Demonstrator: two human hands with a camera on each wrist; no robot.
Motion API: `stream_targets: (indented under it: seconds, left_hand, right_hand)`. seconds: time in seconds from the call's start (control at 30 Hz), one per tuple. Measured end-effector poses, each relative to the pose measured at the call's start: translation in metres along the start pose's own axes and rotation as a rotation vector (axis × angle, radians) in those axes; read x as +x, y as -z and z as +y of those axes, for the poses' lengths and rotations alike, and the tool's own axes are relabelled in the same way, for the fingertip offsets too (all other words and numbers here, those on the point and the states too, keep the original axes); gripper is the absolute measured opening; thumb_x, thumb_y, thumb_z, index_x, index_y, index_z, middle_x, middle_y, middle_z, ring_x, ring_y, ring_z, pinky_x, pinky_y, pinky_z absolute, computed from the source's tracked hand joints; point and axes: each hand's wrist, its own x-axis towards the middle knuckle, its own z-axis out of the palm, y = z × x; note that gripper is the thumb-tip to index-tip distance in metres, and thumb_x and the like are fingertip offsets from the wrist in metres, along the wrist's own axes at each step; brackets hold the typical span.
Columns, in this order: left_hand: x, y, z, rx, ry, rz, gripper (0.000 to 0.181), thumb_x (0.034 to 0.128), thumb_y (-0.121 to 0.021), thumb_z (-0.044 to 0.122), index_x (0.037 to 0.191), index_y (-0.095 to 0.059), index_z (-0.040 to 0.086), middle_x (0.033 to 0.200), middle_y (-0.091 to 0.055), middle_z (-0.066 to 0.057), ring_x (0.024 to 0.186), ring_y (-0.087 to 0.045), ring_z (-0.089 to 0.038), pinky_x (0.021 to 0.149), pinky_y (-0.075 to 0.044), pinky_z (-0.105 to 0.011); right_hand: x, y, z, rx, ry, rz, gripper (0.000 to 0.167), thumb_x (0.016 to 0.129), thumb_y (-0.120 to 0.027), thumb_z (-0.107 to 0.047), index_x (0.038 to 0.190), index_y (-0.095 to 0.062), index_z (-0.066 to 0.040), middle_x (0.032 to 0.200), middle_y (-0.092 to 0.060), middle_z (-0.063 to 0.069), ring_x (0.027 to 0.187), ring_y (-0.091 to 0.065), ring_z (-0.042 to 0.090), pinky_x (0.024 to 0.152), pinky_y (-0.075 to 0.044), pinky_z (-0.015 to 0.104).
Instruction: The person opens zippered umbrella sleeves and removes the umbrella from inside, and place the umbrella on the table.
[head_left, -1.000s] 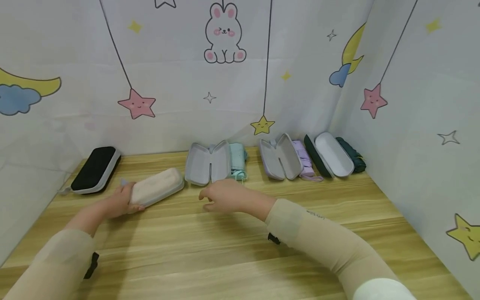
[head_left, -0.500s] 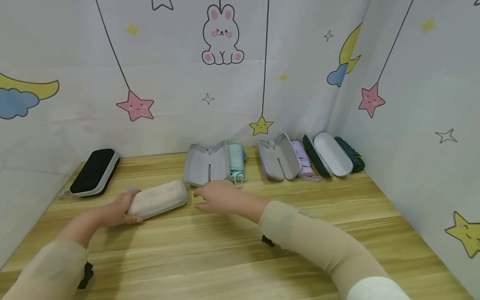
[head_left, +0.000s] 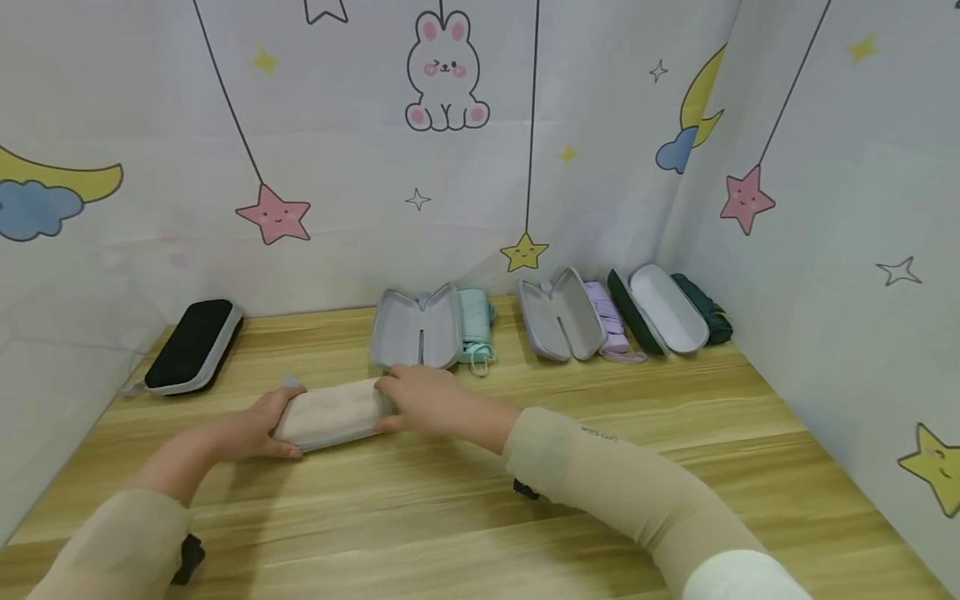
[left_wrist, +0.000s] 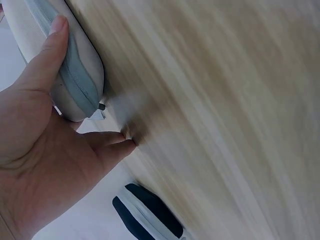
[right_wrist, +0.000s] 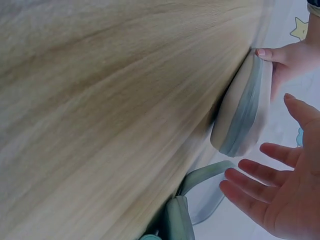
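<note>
A cream zippered case [head_left: 333, 414] with a grey-blue zip band lies shut on the table, left of the middle. My left hand [head_left: 251, 433] grips its left end. In the left wrist view the thumb presses the zip side of the case [left_wrist: 75, 65], while two fingertips touch the tabletop. My right hand [head_left: 431, 404] is at the case's right end, thumb in front and fingers at the back edge. In the right wrist view that hand [right_wrist: 285, 185] has its fingers spread, with a small gap to the case [right_wrist: 242, 110].
A black case [head_left: 193, 346] lies at the far left. Along the back wall stand an opened mint case [head_left: 401, 329] by a mint folded umbrella [head_left: 473, 321], an opened purple case [head_left: 551, 321] by a purple one [head_left: 607, 317], and an opened dark green case [head_left: 667, 308] by a green one [head_left: 703, 307].
The left hand has drawn the cream case rightward and toward the front edge. The right hand has moved slightly left, to the case's right end.
</note>
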Motion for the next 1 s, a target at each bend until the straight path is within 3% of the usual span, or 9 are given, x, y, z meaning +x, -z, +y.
stream_targets:
  seconds: [0.27,0.47,0.67,0.8,0.9,1.0]
  left_hand:
    - [0.007,-0.009,0.013,0.06,-0.029,0.021,0.095,0.0793,-0.08,0.037,0.14,-0.022,-0.007,0.135,-0.03,-0.035,0.123,-0.034,-0.05,0.097,-0.032,-0.062]
    - [0.016,-0.012,0.025,0.273,-0.087,0.101,0.086,0.0687,-0.086,0.046,0.123,-0.04,-0.002,0.113,-0.053,-0.022,0.099,-0.056,-0.034,0.083,-0.045,-0.049]
    - [0.025,-0.011,0.04,0.508,-0.073,0.078,0.099,0.0651,-0.08,0.064,0.13,-0.045,-0.003,0.108,-0.06,-0.019,0.093,-0.061,-0.032,0.078,-0.049,-0.048]
    - [0.032,-0.015,0.052,0.686,-0.099,0.079,0.097,0.065,-0.067,0.079,0.122,-0.054,0.002,0.093,-0.062,-0.01,0.079,-0.061,-0.027,0.067,-0.05,-0.045]
    - [0.037,-0.02,0.06,0.734,-0.125,0.087,0.09,0.0676,-0.062,0.082,0.112,-0.053,0.005,0.082,-0.056,-0.004,0.068,-0.055,-0.022,0.059,-0.048,-0.042]
    - [0.042,-0.026,0.068,0.722,-0.142,0.089,0.089,0.0711,-0.06,0.081,0.114,-0.051,0.003,0.082,-0.055,-0.006,0.066,-0.054,-0.022,0.059,-0.048,-0.042]
  right_hand:
    - [0.008,-0.004,0.007,0.064,-0.025,-0.055,0.066,0.089,-0.063,-0.055,0.139,-0.052,-0.013,0.129,-0.056,0.001,0.109,-0.058,0.015,0.083,-0.05,0.03]
    - [0.014,-0.001,0.012,0.129,-0.044,-0.088,0.061,0.088,-0.068,-0.05,0.132,-0.057,-0.01,0.122,-0.061,0.001,0.102,-0.058,0.012,0.083,-0.049,0.029]
    - [0.017,0.01,0.016,0.077,-0.027,-0.171,0.064,0.086,-0.072,-0.046,0.136,-0.055,-0.009,0.124,-0.061,0.002,0.108,-0.057,0.014,0.09,-0.046,0.029]
    - [0.018,0.018,0.021,0.065,-0.02,-0.224,0.047,0.082,-0.076,-0.041,0.115,-0.064,-0.009,0.102,-0.064,-0.001,0.09,-0.057,0.013,0.078,-0.047,0.027]
    - [0.016,0.021,0.028,0.066,-0.028,-0.238,0.038,0.079,-0.08,-0.038,0.098,-0.063,-0.011,0.087,-0.059,-0.004,0.078,-0.052,0.012,0.068,-0.045,0.028]
    - [0.011,0.022,0.036,0.064,-0.041,-0.239,0.041,0.076,-0.082,-0.037,0.101,-0.063,-0.011,0.09,-0.06,-0.004,0.081,-0.055,0.012,0.07,-0.047,0.027]
